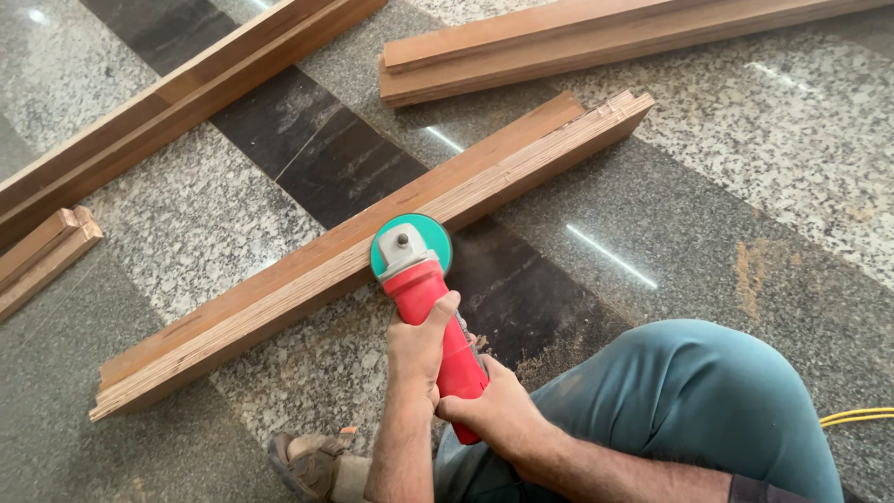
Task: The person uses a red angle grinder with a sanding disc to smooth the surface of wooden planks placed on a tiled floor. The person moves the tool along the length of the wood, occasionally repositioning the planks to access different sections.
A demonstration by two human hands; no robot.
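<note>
A red angle grinder (430,317) with a green sanding disc (411,244) rests its disc on the near edge of a long stepped wooden moulding (307,261) that lies diagonally on the stone floor. My left hand (419,345) wraps the grinder's body just behind the head. My right hand (494,405) grips the rear of its handle. My knee in teal trousers (689,401) is bent at the lower right.
Several more wooden mouldings lie around: one at the upper left (168,102), one across the top (577,42), a short piece at the left edge (42,251). My sandalled foot (312,461) is at the bottom. A yellow cable (857,416) runs at the right. Sawdust lies near my knee.
</note>
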